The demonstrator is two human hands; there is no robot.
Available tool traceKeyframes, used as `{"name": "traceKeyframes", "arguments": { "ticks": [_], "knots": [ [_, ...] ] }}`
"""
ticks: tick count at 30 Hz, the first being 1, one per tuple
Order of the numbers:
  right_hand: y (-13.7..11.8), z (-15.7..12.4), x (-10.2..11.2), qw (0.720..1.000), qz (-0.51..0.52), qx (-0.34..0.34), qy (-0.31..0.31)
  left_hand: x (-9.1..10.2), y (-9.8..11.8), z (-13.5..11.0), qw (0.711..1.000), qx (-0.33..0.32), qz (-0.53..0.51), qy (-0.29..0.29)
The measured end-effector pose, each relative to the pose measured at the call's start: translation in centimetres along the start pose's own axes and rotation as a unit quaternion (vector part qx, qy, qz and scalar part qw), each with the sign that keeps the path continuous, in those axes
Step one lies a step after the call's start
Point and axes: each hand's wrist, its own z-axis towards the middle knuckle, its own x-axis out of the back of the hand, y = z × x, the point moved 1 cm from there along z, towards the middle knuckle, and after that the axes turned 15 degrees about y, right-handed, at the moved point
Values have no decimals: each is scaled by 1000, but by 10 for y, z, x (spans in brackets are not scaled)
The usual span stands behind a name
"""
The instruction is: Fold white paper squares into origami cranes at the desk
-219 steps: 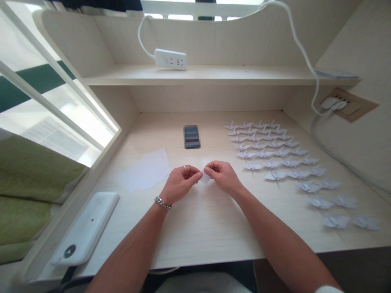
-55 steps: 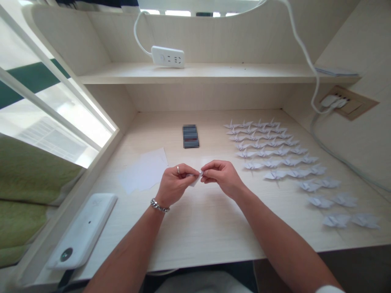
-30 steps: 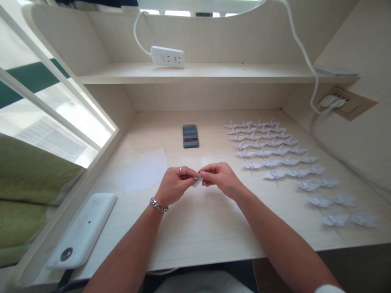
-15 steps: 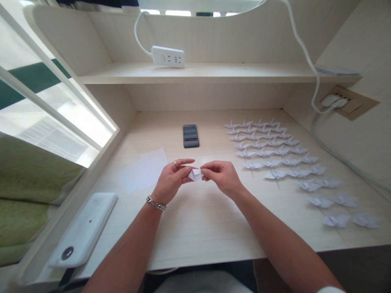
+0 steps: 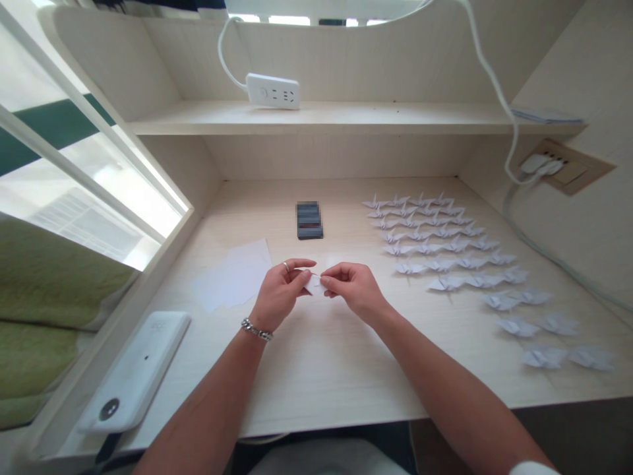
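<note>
A small piece of folded white paper (image 5: 314,285) is held just above the desk, between my two hands. My left hand (image 5: 283,287), with a ring and a chain bracelet, pinches its left side between thumb and fingers. On the right side, my right hand (image 5: 353,287) grips it with thumb and forefinger. The fingertips hide much of the paper. Rows of white paper cranes (image 5: 435,247) stand on the desk to the right. Left of my left hand lie loose sheets of white paper (image 5: 232,277), overlapping.
A phone (image 5: 309,220) lies beyond my hands. A long white device (image 5: 138,373) with a dark round spot rests at the left edge. On the shelf (image 5: 346,113) stands a power strip (image 5: 273,91). A white cable (image 5: 487,63) runs down to the wall socket (image 5: 568,165).
My right hand has shifted slightly left, closer to my left hand. Its fingers now cover more of the folded paper. The cranes, sheets and phone stay where they were.
</note>
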Motion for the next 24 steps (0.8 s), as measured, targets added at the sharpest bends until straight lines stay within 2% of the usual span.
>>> {"name": "traceKeyframes", "arguments": {
  "ticks": [6,18,24],
  "knots": [
    [2,0,1,999,19,32,33,0,3,-2,999,-13,15,-39],
    [4,-6,-3,995,-2,80,54,-2,2,-3,999,-31,3,-17],
    [1,0,2,1000,15,-10,-19,0,3,-1,997,-63,-8,35]
  ]
}}
